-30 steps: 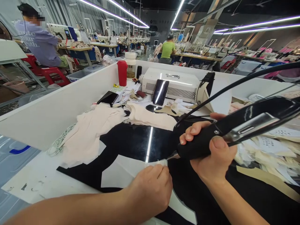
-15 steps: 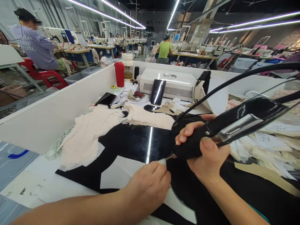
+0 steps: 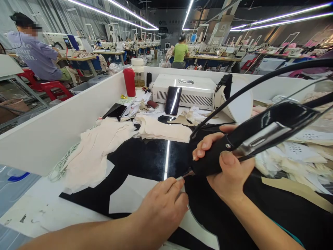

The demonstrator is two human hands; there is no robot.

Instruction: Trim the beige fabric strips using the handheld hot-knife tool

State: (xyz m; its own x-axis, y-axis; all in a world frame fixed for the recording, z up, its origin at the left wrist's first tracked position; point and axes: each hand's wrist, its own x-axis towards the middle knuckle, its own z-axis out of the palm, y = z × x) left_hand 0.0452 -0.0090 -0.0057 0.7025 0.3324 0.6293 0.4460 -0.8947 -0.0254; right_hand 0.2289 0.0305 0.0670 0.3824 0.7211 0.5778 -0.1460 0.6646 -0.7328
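Near the bottom middle, my left hand (image 3: 162,208) is closed, its thumb and forefinger pinching a small pale piece (image 3: 179,178), mostly hidden by the fingers. My right hand (image 3: 231,170) wraps round a black corded hand tool (image 3: 252,132) with a long metal lever, the thumb beside the lever. The tool's thin metal tip (image 3: 189,172) points down-left to my left fingertips and the pale piece; whether it touches cannot be made out. Beneath both hands lies a black sheet (image 3: 145,156). White cut shapes (image 3: 127,194) rest on it, partly under my left hand.
Beige fabric pieces (image 3: 96,149) are piled at left, with a fabric stack (image 3: 163,130) behind my hands. A phone (image 3: 173,100) leans on a white vented box (image 3: 184,88). A thick black cable (image 3: 255,83) arches across the right. Labelled pieces (image 3: 296,149) lie right; two people sit beyond.
My left fingers have shifted slightly at the tool's tip, and less of the pale piece shows. The whole view has moved a little; my right hand keeps its grip.
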